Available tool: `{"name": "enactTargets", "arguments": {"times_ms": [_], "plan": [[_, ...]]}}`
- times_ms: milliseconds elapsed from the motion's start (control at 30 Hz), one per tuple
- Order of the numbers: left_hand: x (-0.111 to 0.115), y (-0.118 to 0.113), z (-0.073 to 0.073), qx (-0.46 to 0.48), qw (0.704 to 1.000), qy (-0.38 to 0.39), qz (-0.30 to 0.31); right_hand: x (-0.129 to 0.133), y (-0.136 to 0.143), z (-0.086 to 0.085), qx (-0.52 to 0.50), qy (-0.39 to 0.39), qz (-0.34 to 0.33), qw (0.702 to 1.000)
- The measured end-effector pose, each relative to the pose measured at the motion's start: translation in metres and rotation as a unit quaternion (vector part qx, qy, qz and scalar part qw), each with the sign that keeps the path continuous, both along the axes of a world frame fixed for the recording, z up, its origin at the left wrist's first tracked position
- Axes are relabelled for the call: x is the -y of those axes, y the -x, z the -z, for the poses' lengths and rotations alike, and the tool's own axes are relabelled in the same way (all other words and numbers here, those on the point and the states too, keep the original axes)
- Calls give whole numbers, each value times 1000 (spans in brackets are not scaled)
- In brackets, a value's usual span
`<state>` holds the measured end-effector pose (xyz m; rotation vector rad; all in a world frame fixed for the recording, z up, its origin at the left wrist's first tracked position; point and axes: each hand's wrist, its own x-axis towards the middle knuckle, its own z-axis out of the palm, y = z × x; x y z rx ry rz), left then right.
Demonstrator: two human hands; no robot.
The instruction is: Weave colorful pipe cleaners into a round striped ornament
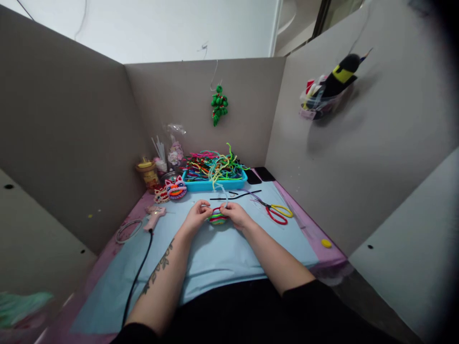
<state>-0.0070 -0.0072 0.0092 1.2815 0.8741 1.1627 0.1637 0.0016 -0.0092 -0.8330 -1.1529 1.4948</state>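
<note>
Between my two hands is a small rounded piece of striped pipe cleaners (217, 219), green and red with other colours. My left hand (198, 213) pinches its left side with thumb and fingers. On the opposite side my right hand (234, 215) grips the piece near its top edge. A pale blue pipe cleaner (223, 191) sticks up beside the right fingertips. Just beyond my hands, dark pipe cleaners (236, 197) lie on the blue cloth (222, 253). Scissors (274, 210) with one red and one yellow handle rest to the right.
A blue tray (201, 186) heaped with colourful pipe cleaners stands at the back. Left of it are two finished animal-face pieces (175, 189). A pink glue gun (155, 218) with a black cord lies at left. Grey panels (244, 105) enclose the table; a yellow cap (326, 243) is at right.
</note>
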Motion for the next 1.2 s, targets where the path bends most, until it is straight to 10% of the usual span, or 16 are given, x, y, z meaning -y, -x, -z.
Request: {"name": "enactTargets", "arguments": {"times_ms": [267, 767, 1200], "plan": [[2, 5, -6, 140, 987, 66, 33, 7, -7, -17, -26, -11, -20, 999], [2, -3, 9, -137, 985, -23, 102, 4, -7, -13, 129, -217, 41, 967], [3, -2, -1, -72, 996, -32, 36, -1, -15, -21, -92, -50, 126, 987]]}}
